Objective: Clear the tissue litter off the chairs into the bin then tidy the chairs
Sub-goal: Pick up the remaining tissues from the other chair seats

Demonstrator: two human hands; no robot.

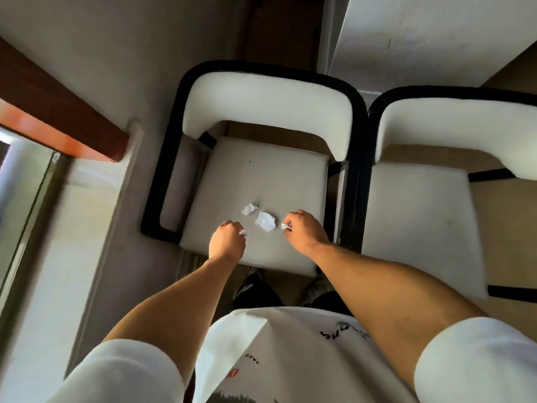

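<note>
A white padded chair [255, 175] with a black frame stands in front of me. Two crumpled white tissues lie on its seat: a small one [249, 209] and a larger one [265, 221]. My left hand [227, 241] hovers over the seat's front, fingers curled, with a scrap of tissue [243, 232] showing at its fingertips. My right hand [303, 229] pinches another small tissue piece [285, 226] just right of the larger tissue. A second white chair [418, 216] stands beside the first on the right; I see no litter on its seat. No bin is in view.
A wall and pale skirting run along the left, with a wooden door frame [58, 112] and a glass panel [26, 199] at the far left. A white wall surface [421, 33] stands behind the chairs. My feet are on the floor below the seat's front edge.
</note>
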